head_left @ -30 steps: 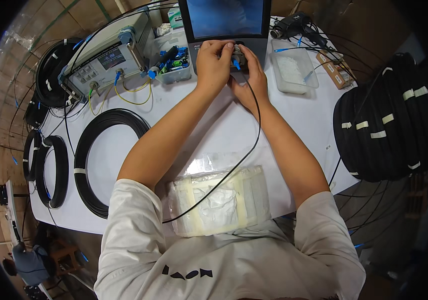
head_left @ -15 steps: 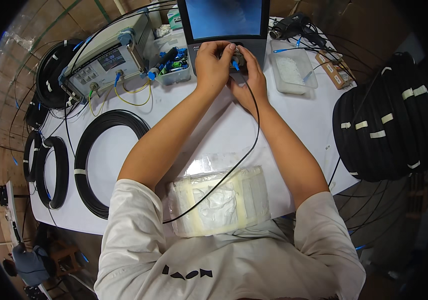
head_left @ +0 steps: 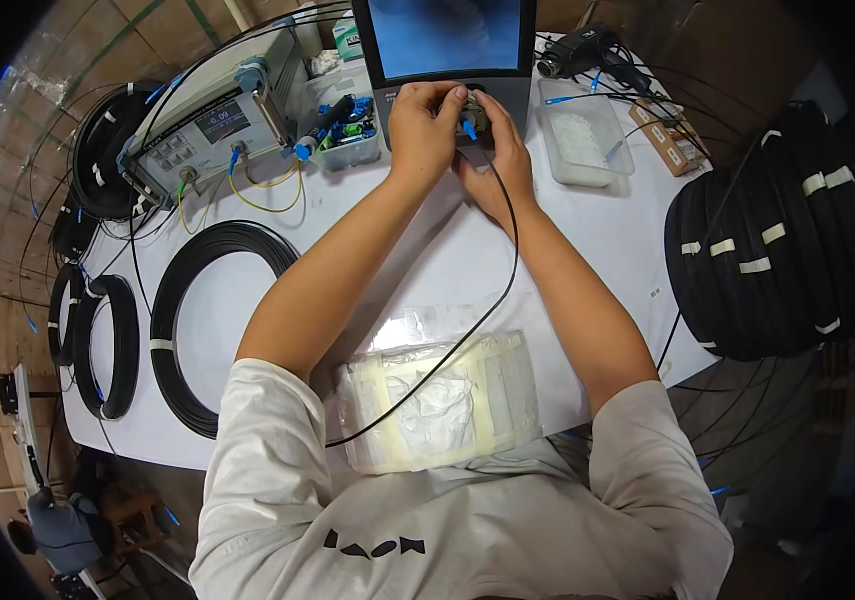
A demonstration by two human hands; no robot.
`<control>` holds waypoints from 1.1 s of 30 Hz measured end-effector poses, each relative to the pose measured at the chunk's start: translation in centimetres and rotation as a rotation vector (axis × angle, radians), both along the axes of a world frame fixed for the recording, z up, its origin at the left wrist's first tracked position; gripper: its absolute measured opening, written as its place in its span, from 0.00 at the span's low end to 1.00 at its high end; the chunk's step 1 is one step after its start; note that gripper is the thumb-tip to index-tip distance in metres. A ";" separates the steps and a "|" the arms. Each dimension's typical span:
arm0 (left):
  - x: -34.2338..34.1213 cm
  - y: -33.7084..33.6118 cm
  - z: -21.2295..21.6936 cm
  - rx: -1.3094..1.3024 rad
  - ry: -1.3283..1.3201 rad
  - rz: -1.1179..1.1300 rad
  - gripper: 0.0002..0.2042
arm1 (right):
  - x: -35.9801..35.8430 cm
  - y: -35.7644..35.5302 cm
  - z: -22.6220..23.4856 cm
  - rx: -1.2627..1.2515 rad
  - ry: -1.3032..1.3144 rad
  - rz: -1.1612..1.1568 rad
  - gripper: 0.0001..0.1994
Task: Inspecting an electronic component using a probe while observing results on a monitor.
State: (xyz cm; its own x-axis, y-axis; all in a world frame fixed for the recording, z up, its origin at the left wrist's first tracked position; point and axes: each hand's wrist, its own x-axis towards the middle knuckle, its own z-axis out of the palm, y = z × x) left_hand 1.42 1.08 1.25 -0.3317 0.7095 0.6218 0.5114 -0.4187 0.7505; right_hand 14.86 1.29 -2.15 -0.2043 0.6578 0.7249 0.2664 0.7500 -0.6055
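Little has shifted since earlier: left hand (head_left: 426, 125) and right hand (head_left: 493, 160) stay pinched together on a blue connector (head_left: 469, 128) at 12 o'clock on the worktop (head_left: 608, 230), clear tray (head_left: 581, 145) of white bits at 1 o'clock.

The person wears a pale grey short-sleeved shirt (head_left: 468, 530) with black chest markings.

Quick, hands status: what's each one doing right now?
Left hand: closed, fingers pinching the small blue-tipped connector.
Right hand: closed around the same connector from below, where the thin black cable reaches it.
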 end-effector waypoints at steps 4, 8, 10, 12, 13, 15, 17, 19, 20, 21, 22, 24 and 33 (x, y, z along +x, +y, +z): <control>0.5 -0.1 0.1 -0.039 -0.052 0.013 0.12 | 0.0 0.0 -0.1 0.016 0.002 -0.004 0.42; -0.1 0.0 -0.1 0.012 0.066 0.046 0.12 | -0.1 0.0 0.0 0.016 0.018 0.010 0.43; -0.2 0.1 -0.2 -0.003 0.005 0.024 0.12 | -0.1 -0.1 0.1 0.006 0.013 0.010 0.43; 0.2 0.0 0.0 -0.020 -0.058 -0.002 0.12 | 0.1 0.0 -0.1 -0.004 0.006 0.006 0.43; 0.5 -0.1 0.0 -0.026 -0.045 0.013 0.12 | 0.1 0.1 -0.2 0.001 0.010 0.004 0.43; 0.4 -0.1 -0.1 -0.032 -0.029 0.030 0.11 | 0.0 0.0 -0.1 0.006 0.015 0.004 0.43; 0.1 0.0 -0.1 0.005 0.078 0.070 0.11 | 0.0 0.0 -0.1 -0.003 0.009 0.014 0.43; -0.1 0.1 -0.2 -0.014 0.007 0.021 0.11 | -0.1 0.0 0.0 -0.004 0.011 0.014 0.44; 0.0 0.1 -0.1 -0.034 -0.065 -0.029 0.12 | 0.0 0.0 0.0 -0.006 0.011 0.013 0.44; 0.1 0.0 -0.1 -0.035 -0.066 -0.030 0.12 | 0.1 0.0 -0.1 -0.007 0.010 0.012 0.44; 0.3 -0.2 -0.1 -0.059 -0.052 -0.002 0.12 | 0.1 0.0 -0.2 -0.014 0.006 0.009 0.43; 0.6 -0.1 -0.1 -0.081 -0.035 0.026 0.12 | 0.2 0.0 -0.1 -0.017 0.005 0.008 0.43; 0.4 -0.2 0.2 -0.102 -0.056 -0.015 0.13 | 0.1 0.1 -0.2 -0.022 0.005 0.011 0.44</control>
